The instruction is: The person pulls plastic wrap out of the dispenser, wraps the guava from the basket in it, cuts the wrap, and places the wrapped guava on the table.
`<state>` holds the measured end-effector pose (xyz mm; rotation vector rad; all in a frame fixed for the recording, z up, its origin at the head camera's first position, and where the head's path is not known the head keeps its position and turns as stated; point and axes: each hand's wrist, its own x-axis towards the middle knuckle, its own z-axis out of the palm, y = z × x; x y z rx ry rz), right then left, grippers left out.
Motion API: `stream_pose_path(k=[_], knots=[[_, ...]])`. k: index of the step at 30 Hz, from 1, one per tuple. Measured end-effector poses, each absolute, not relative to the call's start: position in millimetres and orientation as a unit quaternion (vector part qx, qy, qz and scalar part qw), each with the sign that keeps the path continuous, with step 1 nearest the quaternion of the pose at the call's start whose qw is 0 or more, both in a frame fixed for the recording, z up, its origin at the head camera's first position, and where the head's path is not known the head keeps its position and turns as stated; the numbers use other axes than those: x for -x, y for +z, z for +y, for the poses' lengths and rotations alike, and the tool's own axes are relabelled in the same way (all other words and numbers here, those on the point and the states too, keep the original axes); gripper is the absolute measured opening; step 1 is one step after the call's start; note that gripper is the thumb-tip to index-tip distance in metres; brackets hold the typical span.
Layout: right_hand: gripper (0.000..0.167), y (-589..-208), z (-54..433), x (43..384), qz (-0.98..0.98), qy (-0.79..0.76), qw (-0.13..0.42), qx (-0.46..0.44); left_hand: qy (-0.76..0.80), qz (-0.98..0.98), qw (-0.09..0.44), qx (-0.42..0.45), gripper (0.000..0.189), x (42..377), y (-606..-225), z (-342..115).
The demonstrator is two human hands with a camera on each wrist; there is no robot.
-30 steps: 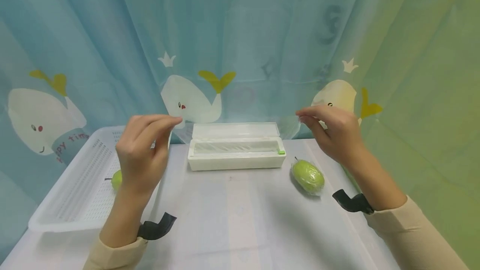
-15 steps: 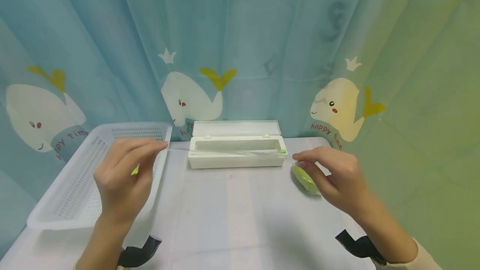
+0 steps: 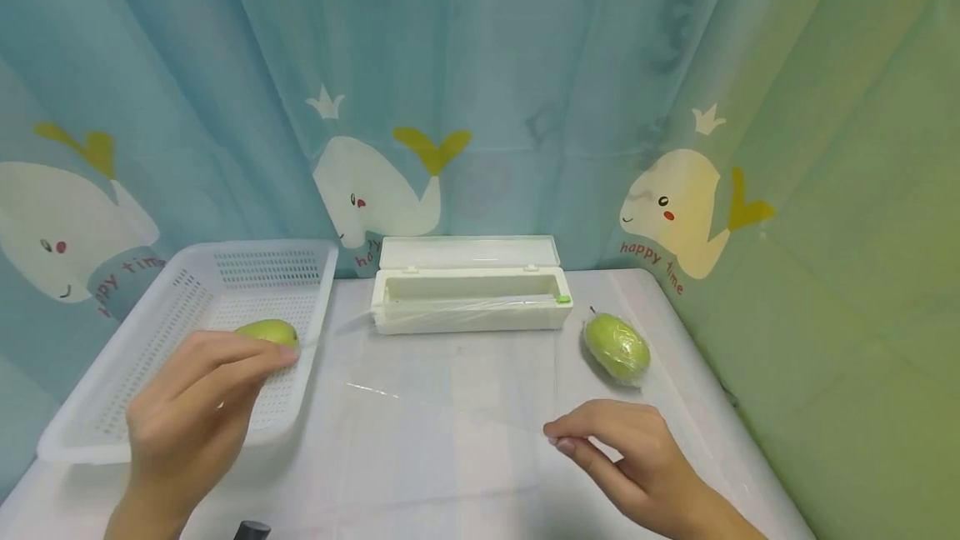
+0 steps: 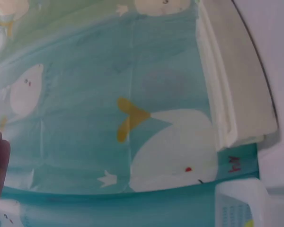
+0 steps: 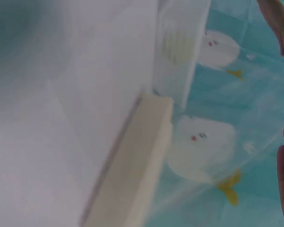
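Note:
A clear sheet of plastic wrap [image 3: 450,411] stretches between my two hands above the table, barely visible except for a glint along one fold. My left hand [image 3: 198,419] pinches its left end, in front of the white basket [image 3: 56,444]. On the right, my right hand [image 3: 626,461] pinches the other end between thumb and fingertips. Behind the sheet stands a white plastic-wrap dispenser [image 3: 472,321], its lid raised and some film lying along its front edge. A green pear [image 3: 617,347] in plastic wrap lies right of the dispenser. Another green pear [image 3: 268,330] sits in the basket, partly hidden by my left hand.
A blue-green curtain [image 3: 495,107] with whale prints hangs behind the table and round its right side. The pale tabletop [image 3: 420,473] extends in front of the dispenser. A small green slider [image 3: 563,299] sits at the dispenser's right end.
Both hands have come down and back toward me from above the dispenser, still pinching the wrap. The sheet now spreads over the table in front of the dispenser.

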<state>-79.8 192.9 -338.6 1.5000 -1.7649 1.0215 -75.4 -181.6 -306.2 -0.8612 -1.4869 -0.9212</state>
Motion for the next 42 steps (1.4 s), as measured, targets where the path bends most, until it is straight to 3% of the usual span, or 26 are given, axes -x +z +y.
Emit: stream_pose_path(k=[5,15,21,25,28,33,42], knots=[[0.011,-359.4,191.8,73.3,-0.666,0.392,0.253,-0.581,-0.403,-0.644,0.518,0.394,0.019,64.9,-309.3,-184.7],[0.014,-384.6,225.2,69.8,-0.695,0.375,0.170,-0.589,-0.399,-0.696,0.255,0.539,0.019,44.8,-324.2,-201.3],[0.021,-403.1,234.8,72.4,-0.724,0.339,0.130,-0.586,-0.358,-0.757,0.109,0.535,0.023,45.4,-361.1,-216.2],[0.020,-417.7,235.5,72.0,-0.756,0.311,0.101,-0.567,-0.354,-0.794,0.001,0.494,0.030,47.4,-377.4,-221.1],[0.019,-427.0,234.5,71.6,-0.772,0.300,0.085,-0.554,-0.369,-0.808,-0.073,0.453,0.024,48.8,-385.7,-222.3],[0.016,-436.4,232.5,71.2,-0.790,0.287,0.056,-0.540,-0.375,-0.812,-0.152,0.422,0.016,51.7,-400.5,-219.6],[0.020,-447.0,232.1,69.7,-0.824,0.276,-0.004,-0.494,-0.364,-0.843,-0.206,0.340,0.012,47.0,-415.1,-213.4]])
